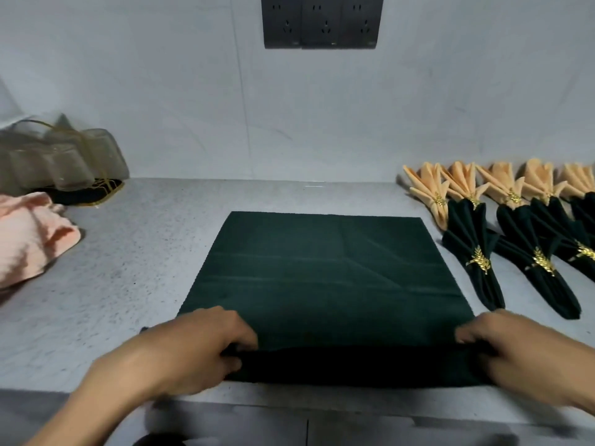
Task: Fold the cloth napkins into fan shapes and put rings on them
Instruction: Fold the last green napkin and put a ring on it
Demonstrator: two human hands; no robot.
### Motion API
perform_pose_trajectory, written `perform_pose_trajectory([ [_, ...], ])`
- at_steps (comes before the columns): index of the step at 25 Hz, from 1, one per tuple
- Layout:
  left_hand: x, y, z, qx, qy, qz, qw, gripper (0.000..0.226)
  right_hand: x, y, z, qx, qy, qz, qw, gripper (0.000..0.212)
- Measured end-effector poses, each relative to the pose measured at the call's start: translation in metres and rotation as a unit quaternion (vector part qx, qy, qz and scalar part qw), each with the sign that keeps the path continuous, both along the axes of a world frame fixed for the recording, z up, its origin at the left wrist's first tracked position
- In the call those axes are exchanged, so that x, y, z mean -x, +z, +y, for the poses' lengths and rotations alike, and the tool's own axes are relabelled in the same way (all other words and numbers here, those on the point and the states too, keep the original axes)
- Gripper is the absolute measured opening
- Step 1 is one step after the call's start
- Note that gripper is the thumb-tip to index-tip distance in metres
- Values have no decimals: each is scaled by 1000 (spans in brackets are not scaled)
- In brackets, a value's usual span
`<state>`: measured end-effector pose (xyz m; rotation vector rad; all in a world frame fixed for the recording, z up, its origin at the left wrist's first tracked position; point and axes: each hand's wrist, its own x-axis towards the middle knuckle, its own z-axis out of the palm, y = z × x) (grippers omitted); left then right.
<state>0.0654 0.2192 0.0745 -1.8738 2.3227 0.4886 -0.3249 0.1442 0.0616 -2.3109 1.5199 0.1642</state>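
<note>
Head view showed a dark green square cloth napkin [325, 278] spread flat on the speckled grey countertop [128, 268], its far edge toward the wall and its near edge at the counter's front. The left hand [196, 352] and the right hand [512, 355] each sat at a near corner, fingers and thumb curled into the cloth and pinching a raised fold that ran as a dark band across the napkin's near side between them. Both hands were somewhat blurred, so the exact finger placement was hard to read.

By my reading, the step in hand was the first pleat of the fan: the near strip had been turned up and was held at both ends, while the rest of the cloth lay unfolded and creased. The next move would call for keeping the pleat even across its width, then gathering the next strip back under or over it at a matching depth, both hands working together so the fold line stays parallel to the near edge.

To the right, well apart from the hands, lay finished dark green fan-folded napkins [476, 252] wearing gold leaf-shaped rings [479, 259], with peach fan-folded napkins [431, 191] behind them. At the left edge rested a crumpled pink cloth [29, 236].
</note>
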Motion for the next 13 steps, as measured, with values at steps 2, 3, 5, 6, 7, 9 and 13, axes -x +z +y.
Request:
perform_pose_trajectory([
  [2, -12, 5, -20, -38, -13, 9, 999, 21, 2, 1, -15, 26, -23, 27, 999, 25],
  [3, -16, 0, -43, -8, 4, 7, 1000, 24, -4, -3, -32, 62, -35, 54, 996, 28],
  [5, -14, -8, -85, 128, 69, 2, 989, 32, -15, -8, -64, 211, -65, 41, 974, 36],
  [6, -10, -12, -97, 206, 91, -25, 974, 40, -18, -8, -71, 286, -76, 14, 955, 39],
  [7, -4, -18, -99, 254, 94, -33, 962, 48, -20, -8, -72, 335, -70, -31, 939, 42],
  [9, 9, -35, -80, 246, 31, 22, 969, 55, -24, -14, -60, 265, 4, -100, 959, 50],
  [13, 26, -66, -44, 101, -25, 63, 993, 60, -36, -48, -34, 111, 95, -40, 988, 57],
])
